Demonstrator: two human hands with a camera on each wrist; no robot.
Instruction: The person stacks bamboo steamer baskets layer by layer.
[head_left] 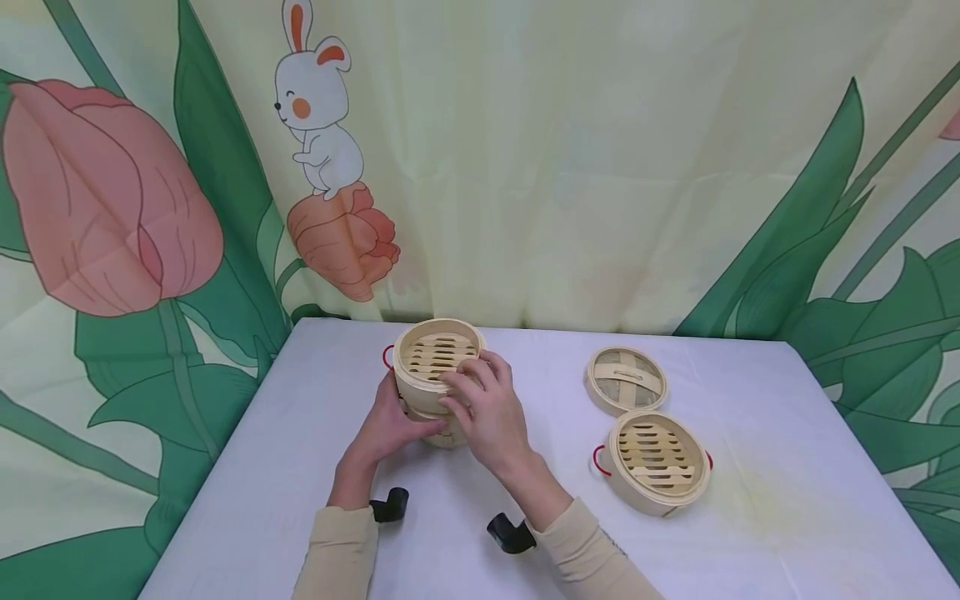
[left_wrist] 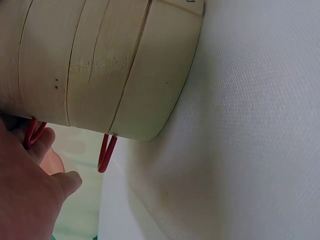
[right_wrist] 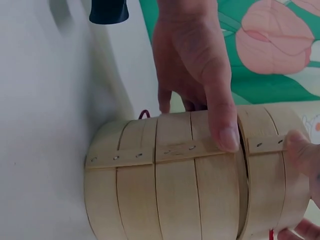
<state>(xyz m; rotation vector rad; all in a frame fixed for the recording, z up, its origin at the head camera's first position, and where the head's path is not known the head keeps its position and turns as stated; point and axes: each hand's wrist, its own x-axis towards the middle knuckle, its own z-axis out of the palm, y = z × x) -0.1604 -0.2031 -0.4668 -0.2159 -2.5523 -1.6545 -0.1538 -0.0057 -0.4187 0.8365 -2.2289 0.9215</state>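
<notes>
A stack of round bamboo steamer baskets (head_left: 423, 387) with red handles stands on the left half of the table, slatted floor facing up in the top one. My left hand (head_left: 382, 429) grips a lower basket (right_wrist: 177, 180) of the stack from the left, thumb across its front; in the left wrist view its fingers lie beside a red handle (left_wrist: 35, 134). With thumb and fingers, my right hand (head_left: 491, 408) holds the right side of the top basket (right_wrist: 265, 185). A narrow dark gap shows between the top basket and the one beneath in the right wrist view.
To the right, another steamer basket (head_left: 660, 462) with red handles sits on the white tablecloth (head_left: 757, 533). Just behind it is a round woven bamboo lid (head_left: 626, 379). A printed curtain (head_left: 570, 167) hangs along the table's back edge.
</notes>
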